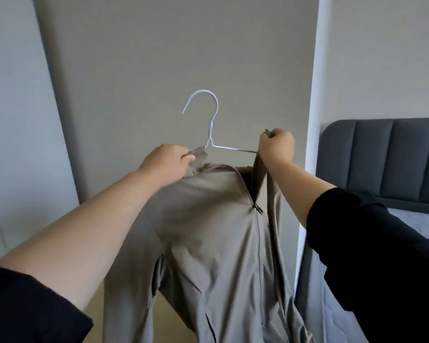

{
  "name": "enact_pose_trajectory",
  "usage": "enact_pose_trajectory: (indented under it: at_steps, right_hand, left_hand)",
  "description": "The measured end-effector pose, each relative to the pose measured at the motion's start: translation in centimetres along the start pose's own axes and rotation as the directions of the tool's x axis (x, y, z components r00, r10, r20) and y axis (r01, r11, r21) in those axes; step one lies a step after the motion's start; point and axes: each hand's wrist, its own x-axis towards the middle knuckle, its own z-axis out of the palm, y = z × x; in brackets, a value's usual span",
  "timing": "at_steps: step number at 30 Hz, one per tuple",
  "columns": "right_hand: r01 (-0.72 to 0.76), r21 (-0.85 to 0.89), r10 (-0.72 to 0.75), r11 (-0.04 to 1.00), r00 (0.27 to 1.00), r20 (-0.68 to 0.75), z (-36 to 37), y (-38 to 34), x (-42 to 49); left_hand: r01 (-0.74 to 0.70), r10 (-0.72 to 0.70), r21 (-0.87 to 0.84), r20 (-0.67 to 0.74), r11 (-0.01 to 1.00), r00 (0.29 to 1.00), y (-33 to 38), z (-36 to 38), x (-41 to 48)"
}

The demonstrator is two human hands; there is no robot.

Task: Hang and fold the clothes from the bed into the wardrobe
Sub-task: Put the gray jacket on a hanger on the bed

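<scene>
Both your hands, left hand (167, 160) and right hand (278, 146), clamp the grey-beige zip jacket (208, 231); its right shoulder may slip off the thin white wire hanger (212, 134).

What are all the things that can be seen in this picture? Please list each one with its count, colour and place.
Hanger: one, white, centre, held up, right arm bare.
Jacket: one, grey-beige, zipped partway, hanging from the hanger's left side.
Bed: one, dark grey padded headboard, right edge.
Wall panel: one, grey, behind the hanger.
Left hand: one, gripping the jacket's collar at the hanger.
Right hand: one, pulling the jacket's other shoulder up by the hanger's end.
Sleeves: two, black, bottom corners.
</scene>
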Motion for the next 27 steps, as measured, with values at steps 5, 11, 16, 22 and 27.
enact_pose_trajectory:
  at_steps: [5,11,16,22,27]
  right_hand:
    - [-0.030,-0.460,0.139,0.887,0.969,0.206,0.1,4.0,0.3]
    - [0.001,-0.603,0.310,0.798,0.858,0.411,1.5,6.3,-1.7]
    - [-0.012,-0.575,0.292,0.818,0.870,0.398,2.1,8.3,-1.8]
    - [0.029,-0.645,0.225,0.764,0.925,0.308,1.6,9.4,-2.6]
    - [0.115,-0.595,0.163,0.795,0.905,0.392,3.7,8.6,-3.3]
  left_hand:
    - [0.081,-0.044,-0.169,0.213,0.982,0.976,-2.9,0.3,-0.9]
    - [0.164,-0.092,-0.327,0.226,0.931,0.970,-4.4,2.8,-2.3]
    - [0.263,-0.104,-0.388,0.386,0.883,0.916,-5.1,4.2,-3.3]
    - [0.430,-0.119,-0.560,0.505,0.708,0.855,-6.3,3.4,-5.1]
    - [0.554,-0.142,-0.492,0.648,0.671,0.748,-6.1,4.1,-6.6]
